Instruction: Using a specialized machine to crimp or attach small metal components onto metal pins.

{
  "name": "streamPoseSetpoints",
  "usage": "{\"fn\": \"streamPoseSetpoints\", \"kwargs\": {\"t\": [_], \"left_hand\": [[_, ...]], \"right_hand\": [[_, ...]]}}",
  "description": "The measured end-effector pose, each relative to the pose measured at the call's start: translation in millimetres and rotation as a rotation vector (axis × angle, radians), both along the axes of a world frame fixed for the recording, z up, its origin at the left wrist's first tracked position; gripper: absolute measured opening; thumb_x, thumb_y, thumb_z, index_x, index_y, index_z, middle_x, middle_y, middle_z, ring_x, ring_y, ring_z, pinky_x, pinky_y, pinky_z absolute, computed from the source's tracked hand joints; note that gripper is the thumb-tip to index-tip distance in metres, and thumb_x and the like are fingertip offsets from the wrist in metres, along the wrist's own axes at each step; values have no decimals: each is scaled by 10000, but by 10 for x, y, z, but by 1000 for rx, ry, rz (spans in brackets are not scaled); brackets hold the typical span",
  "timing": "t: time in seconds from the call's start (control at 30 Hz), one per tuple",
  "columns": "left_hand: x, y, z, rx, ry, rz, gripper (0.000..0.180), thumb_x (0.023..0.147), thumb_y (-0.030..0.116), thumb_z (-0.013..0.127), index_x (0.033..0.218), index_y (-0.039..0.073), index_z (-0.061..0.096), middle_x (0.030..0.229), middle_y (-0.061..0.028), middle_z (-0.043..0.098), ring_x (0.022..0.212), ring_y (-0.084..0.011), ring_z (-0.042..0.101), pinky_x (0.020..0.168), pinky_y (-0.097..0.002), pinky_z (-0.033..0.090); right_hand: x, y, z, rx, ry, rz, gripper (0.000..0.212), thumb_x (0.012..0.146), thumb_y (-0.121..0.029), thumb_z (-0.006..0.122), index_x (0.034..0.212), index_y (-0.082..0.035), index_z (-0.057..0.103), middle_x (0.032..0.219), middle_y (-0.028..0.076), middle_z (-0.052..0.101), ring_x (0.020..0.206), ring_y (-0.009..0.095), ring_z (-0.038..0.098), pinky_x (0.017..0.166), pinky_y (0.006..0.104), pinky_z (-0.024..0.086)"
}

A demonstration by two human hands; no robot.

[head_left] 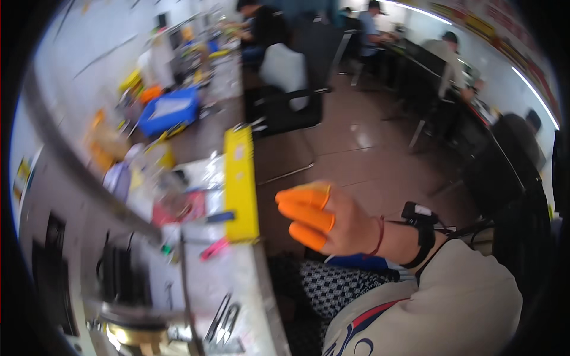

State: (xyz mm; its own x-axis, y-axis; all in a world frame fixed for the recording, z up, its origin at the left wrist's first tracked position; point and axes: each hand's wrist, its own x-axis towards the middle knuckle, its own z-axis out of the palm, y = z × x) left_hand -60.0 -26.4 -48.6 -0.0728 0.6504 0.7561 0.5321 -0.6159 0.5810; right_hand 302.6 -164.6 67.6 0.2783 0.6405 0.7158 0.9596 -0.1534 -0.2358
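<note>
My right hand is raised just to the right of the workbench edge, above my lap. Orange finger cots cover several of its fingertips, which are bunched together and point left. Whether anything small is between them is hidden. A red cord and a black strap with a small device circle the wrist. The hand is nearest a yellow strip along the bench edge. Left of that lie a blue-handled tool and a pink tool. My left hand does not appear.
Tweezers rest on the near bench top. Farther back stands a blue tray among blurred clutter. A grey pole crosses the left side. Beyond are a black chair with a pale cloth and several people at other benches.
</note>
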Motion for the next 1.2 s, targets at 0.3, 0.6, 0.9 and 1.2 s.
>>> {"fn": "streamPoseSetpoints", "kwargs": {"t": [0.3, 0.6, 0.9, 1.2], "left_hand": [[1567, -320, -78, 133, -77, -605, 494, 798, 255, 562, 1251, 167, 384, 1164, -162, 454, 921, -385, 492, 776, -384, 445], [2551, -1006, -182, -11, -85, -946, 487, 798, 253, 561, 1245, 162, 389, 1162, -162, 455, 928, -379, 491, 780, -382, 444], [2751, -1162, -353, -88, -58, -961, 480, 797, 250, 560, 1239, 158, 395, 1160, -162, 457, 935, -374, 489, 784, -380, 442], [2814, -1134, -318, -113, -34, -925, 473, 797, 248, 559, 1233, 154, 401, 1158, -162, 459, 942, -368, 488, 788, -377, 441]], "right_hand": [[376, -1476, -1210, -217, 107, -375, 398, 798, -266, 513, 1127, -44, 500, 1035, 92, 545, 909, 227, 519, 781, 335, 395], [499, -1758, -2188, -627, 581, -511, 387, 836, -372, 414, 929, -19, 545, 835, 183, 594, 785, 339, 579, 691, 426, 462], [398, -1748, -2139, -517, 504, -524, 428, 777, -418, 437, 807, -41, 637, 798, 149, 626, 795, 299, 598, 698, 402, 466], [442, -1695, -2070, -566, 536, -587, 403, 761, -420, 460, 724, -69, 655, 751, 104, 636, 749, 257, 613, 644, 381, 488]]}}
